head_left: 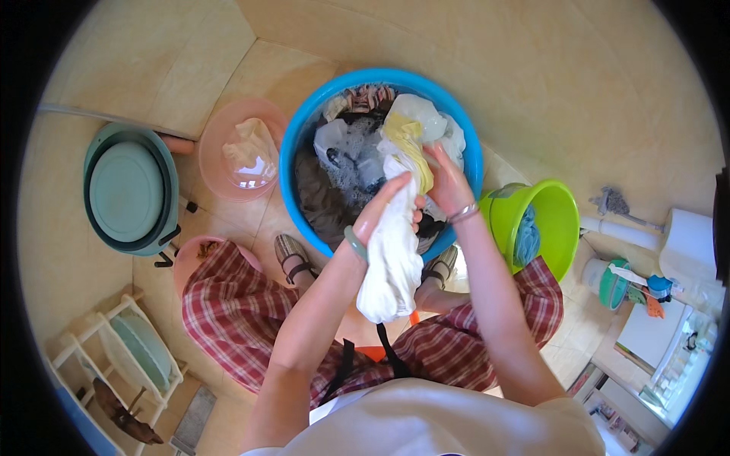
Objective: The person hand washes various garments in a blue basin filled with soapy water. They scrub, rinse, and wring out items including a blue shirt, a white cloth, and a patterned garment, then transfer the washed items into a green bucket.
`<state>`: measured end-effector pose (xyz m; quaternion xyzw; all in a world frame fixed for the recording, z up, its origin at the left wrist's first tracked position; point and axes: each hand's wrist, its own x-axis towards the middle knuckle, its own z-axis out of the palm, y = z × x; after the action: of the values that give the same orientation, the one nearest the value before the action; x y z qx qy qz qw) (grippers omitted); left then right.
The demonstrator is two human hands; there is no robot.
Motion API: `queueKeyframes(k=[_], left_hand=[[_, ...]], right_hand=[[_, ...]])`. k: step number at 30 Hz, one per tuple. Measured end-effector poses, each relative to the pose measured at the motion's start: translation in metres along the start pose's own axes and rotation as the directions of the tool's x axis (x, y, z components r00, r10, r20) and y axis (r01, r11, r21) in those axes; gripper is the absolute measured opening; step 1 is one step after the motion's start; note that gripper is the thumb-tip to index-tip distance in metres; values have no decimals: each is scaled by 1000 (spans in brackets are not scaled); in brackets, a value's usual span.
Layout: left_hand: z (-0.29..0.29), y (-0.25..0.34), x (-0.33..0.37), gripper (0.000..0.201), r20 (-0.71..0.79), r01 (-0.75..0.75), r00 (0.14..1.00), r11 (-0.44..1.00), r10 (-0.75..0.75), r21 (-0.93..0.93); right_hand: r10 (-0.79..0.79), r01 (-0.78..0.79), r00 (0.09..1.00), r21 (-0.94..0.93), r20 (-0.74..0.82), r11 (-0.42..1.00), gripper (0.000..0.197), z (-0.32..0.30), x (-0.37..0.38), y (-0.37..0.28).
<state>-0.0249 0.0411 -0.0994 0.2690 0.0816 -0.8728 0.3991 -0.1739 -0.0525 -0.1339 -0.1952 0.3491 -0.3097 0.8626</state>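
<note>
My left hand (380,209) is closed round a wet, twisted length of white cloth (391,277), whose thick end hangs towards my lap. Against its upper stretch, beside a yellow part (411,140), my right hand (452,182) grips with the fingers pointing away from me. I cannot tell whether yellow and white are one garment. Both hands are over the near right side of a large blue tub (287,163). Soapy water and dark laundry (323,190) fill it, with pale pieces (414,112) at its far right.
A pink basin (209,156) with pale cloth stands left of the tub. Right of it, a lime green bucket (566,220) holds blue cloth (527,235). Farther left is a grey-green basin (125,186); a white rack (72,353) stands lower left. Tiled walls bound the far side.
</note>
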Motion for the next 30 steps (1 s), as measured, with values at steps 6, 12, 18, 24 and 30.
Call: queueKeyframes(k=[6, 12, 18, 24, 30], left_hand=[[-9, -23, 27, 41, 624, 429, 781, 701, 29, -570], [-9, -53, 1, 42, 595, 414, 797, 625, 103, -662], [7, -30, -27, 36, 61, 115, 993, 977, -106, -180], [-5, -38, 1, 24, -165, 25, 986, 962, 21, 273], [-31, -42, 28, 25, -336, 71, 922, 766, 195, 639]], right_hand=[[-62, 29, 994, 351, 85, 936, 56, 30, -28, 73], [-166, -54, 969, 816, 182, 576, 55, 28, 0, 62], [137, -132, 987, 65, -85, 989, 27, 30, -16, 25], [-56, -30, 989, -566, -134, 824, 24, 25, -10, 12], [-266, -174, 923, -919, -277, 354, 51, 13, 13, 34]])
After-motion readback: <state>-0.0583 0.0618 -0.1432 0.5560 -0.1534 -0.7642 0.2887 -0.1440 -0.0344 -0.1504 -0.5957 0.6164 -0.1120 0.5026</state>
